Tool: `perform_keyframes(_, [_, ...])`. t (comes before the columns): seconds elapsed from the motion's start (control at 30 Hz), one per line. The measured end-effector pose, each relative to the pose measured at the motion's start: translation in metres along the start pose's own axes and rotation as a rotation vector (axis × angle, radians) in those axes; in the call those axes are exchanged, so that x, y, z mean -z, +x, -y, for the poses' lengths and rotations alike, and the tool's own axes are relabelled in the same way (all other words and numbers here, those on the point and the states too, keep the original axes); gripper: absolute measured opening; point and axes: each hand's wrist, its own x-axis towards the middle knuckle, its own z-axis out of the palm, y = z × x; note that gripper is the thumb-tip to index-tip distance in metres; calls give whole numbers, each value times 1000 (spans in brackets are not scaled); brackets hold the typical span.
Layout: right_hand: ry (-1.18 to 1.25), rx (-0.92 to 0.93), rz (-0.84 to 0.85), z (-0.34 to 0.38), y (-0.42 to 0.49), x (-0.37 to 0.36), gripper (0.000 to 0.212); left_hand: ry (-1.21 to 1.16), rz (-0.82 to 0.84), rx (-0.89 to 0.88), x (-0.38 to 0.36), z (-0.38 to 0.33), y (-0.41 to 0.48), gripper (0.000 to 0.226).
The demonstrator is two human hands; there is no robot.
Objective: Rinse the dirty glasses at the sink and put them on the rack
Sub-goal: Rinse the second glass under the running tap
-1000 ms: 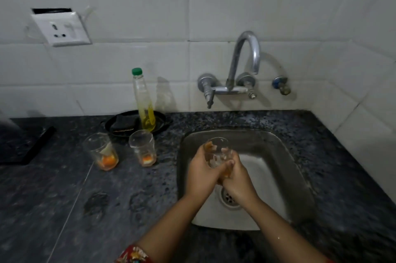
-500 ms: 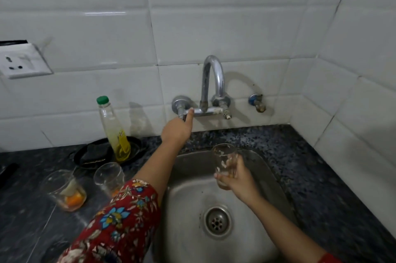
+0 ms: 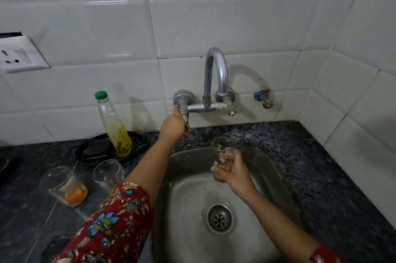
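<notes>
Glass (image 3: 222, 155), orange dregs inside, stands upright in the curled right hand (image 3: 234, 171) over the sink (image 3: 276, 168), while the left hand (image 3: 173, 127), farther back, grips the tap lever (image 3: 184, 115), which probably wants a gentle turn to limit splashing.

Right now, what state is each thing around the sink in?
Left hand, gripping the tap handle.
Right hand, holding a dirty glass mouth up over the sink.
Tap spout, no water visible.
Left counter glass, upright, orange residue inside.
Right counter glass, upright, base hidden by the sleeve.
Bottle, upright, green cap on.
Drain, unplugged.
</notes>
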Motion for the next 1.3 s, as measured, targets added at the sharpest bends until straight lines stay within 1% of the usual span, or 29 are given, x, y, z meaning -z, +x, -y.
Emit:
perform_keyframes(0.13, [29, 9, 28, 2, -2, -2, 60, -53, 60, -27, -3, 21, -10, 81])
perform_keyframes(0.17, [51, 8, 49, 2, -3, -1, 61, -80, 95, -36, -9, 36, -14, 71])
perform_keyframes(0.2, [74, 11, 68, 1, -4, -1, 61, -107, 148, -59, -16, 56, -20, 51])
perform_keyframes(0.23, [84, 19, 93, 1, -6, -1, 61, -134, 262, -105, -22, 78, -28, 29])
perform_keyframes(0.27, [93, 20, 112, 1, -7, 0, 61, -134, 412, -154, -29, 94, -39, 35])
perform_keyframes(0.3, [57, 12, 131, 0, -8, 2, 62, -127, 556, -211, -36, 109, -49, 57])
perform_keyframes(0.33, [24, 6, 154, 0, -9, 2, 62, -112, 666, -243, -45, 118, -55, 72])
perform_keyframes(0.37, [0, -8, 187, 0, -10, 2, 59, -141, 696, -260, -54, 124, -58, 77])
perform_keyframes(0.4, [7, -23, 217, 1, -12, 1, 55, -180, 667, -276, -62, 123, -61, 73])
perform_keyframes(0.43, [0, -31, 243, 2, -14, 0, 56, -236, 614, -303, -70, 122, -62, 63])
perform_keyframes(0.47, [-30, -21, 246, 4, -16, 1, 64, -251, 542, -314, -75, 120, -61, 53])
perform_keyframes(0.5, [-131, 39, 215, 10, -19, 4, 75, -247, 492, -312, -78, 118, -58, 47])
perform_keyframes(0.53, [-273, 157, 174, 13, -20, 10, 79, -215, 460, -307, -78, 119, -55, 47])
perform_keyframes(0.6, [-651, 538, 167, 17, -19, 24, 68, -156, 464, -296, -74, 126, -45, 57])
perform_keyframes(0.63, [-842, 663, 250, 18, -17, 30, 63, -132, 478, -302, -71, 131, -41, 60])
perform_keyframes(0.67, [-1015, 712, 370, 20, -14, 34, 64, -113, 492, -304, -68, 133, -38, 62])
perform_keyframes(0.7, [-1150, 704, 474, 22, -10, 35, 66, -113, 509, -287, -66, 136, -35, 63])
perform_keyframes(0.73, [-1243, 697, 548, 25, -4, 35, 65, -119, 516, -260, -64, 136, -35, 62])
perform_keyframes(0.77, [-1292, 739, 588, 28, 4, 35, 60, -137, 512, -232, -63, 136, -36, 60])
perform_keyframes(0.87, [-1398, 877, 689, 36, 23, 32, 43, -123, 499, -251, -64, 133, -39, 60])
perform_keyframes(0.93, [-1556, 836, 785, 40, 22, 26, 26, -9, 520, -284, -69, 130, -41, 61])
perform_keyframes(0.97, [-1642, 753, 802, 40, 18, 21, 19, 17, 510, -298, -72, 130, -44, 60])
perform_keyframes(1.0, [-1686, 610, 794, 39, 13, 16, 18, 3, 473, -310, -77, 132, -48, 58])
perform_keyframes(1.07, [-1521, 327, 733, 31, 5, 7, 23, -72, 365, -288, -86, 136, -60, 55])
perform_keyframes(1.1, [-1438, 265, 725, 28, 2, 5, 24, -103, 335, -278, -89, 138, -64, 54])
perform_keyframes(1.17, [-1460, 286, 800, 25, 0, 10, 23, -60, 408, -320, -85, 141, -64, 55])
perform_keyframes(1.23, [-1635, 485, 865, 27, 4, 22, 20, 122, 554, -385, -75, 140, -57, 60])
perform_keyframes(1.27, [-1712, 598, 900, 28, 6, 26, 21, 203, 591, -393, -72, 138, -54, 61])
perform_keyframes(1.3, [-1763, 651, 901, 25, 9, 29, 21, 250, 587, -397, -70, 136, -53, 59])
